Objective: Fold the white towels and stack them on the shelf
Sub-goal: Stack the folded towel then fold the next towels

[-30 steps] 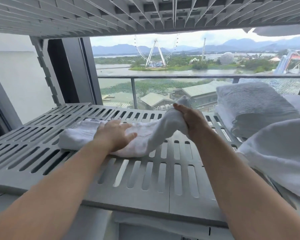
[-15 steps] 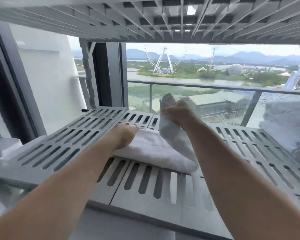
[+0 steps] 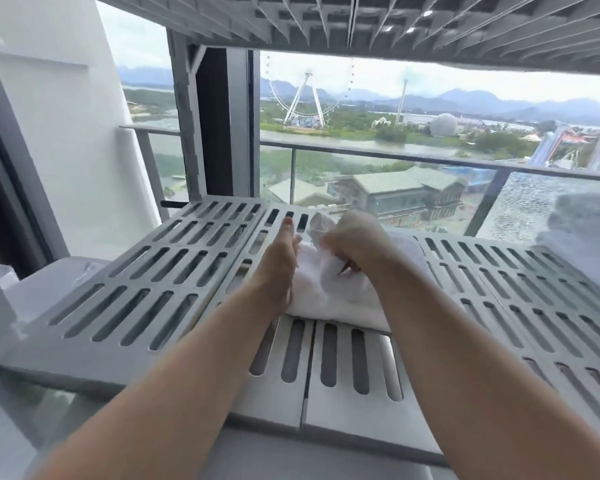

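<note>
A white towel (image 3: 329,299) lies on the grey shelf (image 3: 146,282), near the middle, and the shelf has long holes in it. The left hand (image 3: 278,259) stands on its edge at the towel's 9 o'clock side. Its fingers are straight and close together, they point to 12 o'clock, and the hand presses against the towel. The right hand (image 3: 354,239) is at the towel's 12 o'clock end. Its fingers are curled tight around a bunch of the towel, and that bunch sticks up above the flat part.

Far over at 3 o'clock there is a blurry pile of more towels (image 3: 586,237). Another grey shelf (image 3: 395,26) is above. Behind, at 12 o'clock, are a railing (image 3: 395,148) and a big wheel (image 3: 307,95) outside.
</note>
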The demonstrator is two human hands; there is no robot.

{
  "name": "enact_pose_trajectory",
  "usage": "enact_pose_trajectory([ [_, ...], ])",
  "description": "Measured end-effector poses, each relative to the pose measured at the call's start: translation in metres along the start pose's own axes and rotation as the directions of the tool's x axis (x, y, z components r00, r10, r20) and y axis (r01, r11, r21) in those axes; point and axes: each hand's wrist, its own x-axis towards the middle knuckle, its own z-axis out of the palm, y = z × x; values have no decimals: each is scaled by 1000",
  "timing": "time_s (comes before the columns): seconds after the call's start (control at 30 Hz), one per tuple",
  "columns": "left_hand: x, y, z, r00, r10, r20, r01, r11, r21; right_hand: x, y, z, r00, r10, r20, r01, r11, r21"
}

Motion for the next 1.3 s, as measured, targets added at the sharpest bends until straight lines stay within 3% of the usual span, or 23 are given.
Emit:
enact_pose_trajectory([
  [0.1, -6, 2, -3, 998, 24, 64, -22, 1000, -20, -5, -10, -9, 976, 88, 200, -104, 992, 69],
  [0.17, -9, 8, -9, 998, 61, 12, -62, 996, 66, -10, -9, -13, 955, 18, 297, -36, 998, 56],
  [0.3, -1, 21, -20, 961, 237, -143, -198, 949, 245, -34, 16, -2, 936, -308, 169, 306, 951, 41],
  [0.4, -1, 27, -11, 884, 460, -82, -409, 846, 341, -59, 27, 13, 886, -434, 166, 448, 892, -62],
  [0.47, 2, 31, 1, 864, 504, -5, -459, 790, 405, -75, 31, 19, 860, -482, 168, 504, 855, -127],
  [0.63, 22, 32, 28, 886, 415, 206, -445, 641, 626, -107, 44, 29, 814, -562, 149, 581, 784, -220],
  [0.77, 39, 25, 30, 951, 227, 211, -302, 524, 797, -112, 58, 23, 786, -617, 40, 605, 753, -258],
  [0.87, 42, 15, 21, 974, 141, 179, -220, 378, 899, -116, 70, 19, 812, -583, -30, 561, 794, -235],
  [1.13, 16, -15, 42, 964, 251, 82, -115, 118, 986, -134, 123, -13, 931, -290, -220, 289, 957, -38],
  [1.3, -30, -39, 83, 947, 313, 70, -107, 102, 989, -145, 164, -39, 965, -77, -251, 100, 992, 79],
])
